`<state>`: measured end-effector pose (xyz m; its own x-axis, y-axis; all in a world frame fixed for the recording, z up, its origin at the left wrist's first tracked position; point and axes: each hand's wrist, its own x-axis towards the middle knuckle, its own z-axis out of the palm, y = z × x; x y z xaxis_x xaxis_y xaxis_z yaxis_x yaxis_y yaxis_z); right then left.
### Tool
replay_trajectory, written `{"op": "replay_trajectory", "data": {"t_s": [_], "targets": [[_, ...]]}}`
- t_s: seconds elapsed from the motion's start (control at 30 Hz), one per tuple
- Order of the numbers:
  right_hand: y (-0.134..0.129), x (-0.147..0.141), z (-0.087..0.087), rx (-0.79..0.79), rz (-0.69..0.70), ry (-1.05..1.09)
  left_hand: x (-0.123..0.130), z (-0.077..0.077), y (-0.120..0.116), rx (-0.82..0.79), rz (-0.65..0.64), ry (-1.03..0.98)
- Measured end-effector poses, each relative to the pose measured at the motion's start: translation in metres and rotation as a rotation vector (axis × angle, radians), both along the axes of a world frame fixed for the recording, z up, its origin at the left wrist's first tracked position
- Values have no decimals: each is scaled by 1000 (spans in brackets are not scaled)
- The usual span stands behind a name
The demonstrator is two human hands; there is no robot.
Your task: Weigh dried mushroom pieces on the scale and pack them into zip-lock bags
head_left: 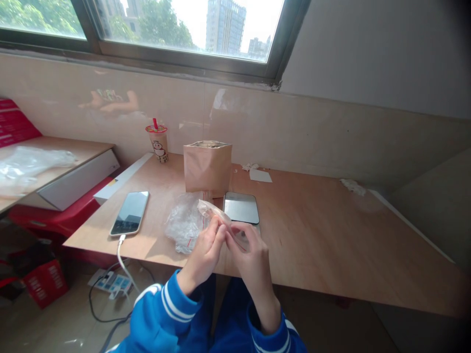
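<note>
My left hand [206, 249] and my right hand [250, 250] meet above the table's front edge, both pinching a small clear plastic bag [212, 210]. Its far end points up and to the left. Left of it lies a crumpled pile of clear plastic bags [184, 223] with red lines on them. Just beyond my right hand rests a small scale [241, 208] with a silvery square top. Behind these stands an upright kraft paper pouch [207, 168], open at the top; what it holds is too small to tell.
A phone [130, 213] with a white cable lies at the left of the wooden table [331, 240]. A drink cup [159, 144] stands behind it. White card [260, 175] and crumpled tissue [352, 187] lie near the wall. A power strip [113, 282] is on the floor.
</note>
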<state>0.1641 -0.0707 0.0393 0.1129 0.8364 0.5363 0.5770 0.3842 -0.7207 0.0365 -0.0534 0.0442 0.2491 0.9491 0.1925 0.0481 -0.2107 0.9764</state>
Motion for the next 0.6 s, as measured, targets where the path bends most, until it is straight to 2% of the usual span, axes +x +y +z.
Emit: {"op": "replay_trajectory", "data": {"t_s": [0.07, 0.13, 0.27, 0.37, 0.43, 0.53, 0.6], "targets": [[4, 6, 1, -39, 34, -11, 1, 0, 1, 17, -18, 25], [8, 11, 6, -114, 128, -10, 2, -1, 2, 17, -12, 38], [13, 14, 19, -244, 335, -5, 0, -3, 9, 24, 88, 104], [17, 16, 21, -259, 380, -63, -7, -2, 12, -28, 14, 118], [22, 23, 16, -204, 276, -81, -16, 1, 13, -91, -35, 86], [30, 41, 9, -87, -11, 47, -33, 7, 12, -86, 93, 67], [33, 49, 9, -79, -57, 153, -43, 11, 13, -45, 154, 70]]}}
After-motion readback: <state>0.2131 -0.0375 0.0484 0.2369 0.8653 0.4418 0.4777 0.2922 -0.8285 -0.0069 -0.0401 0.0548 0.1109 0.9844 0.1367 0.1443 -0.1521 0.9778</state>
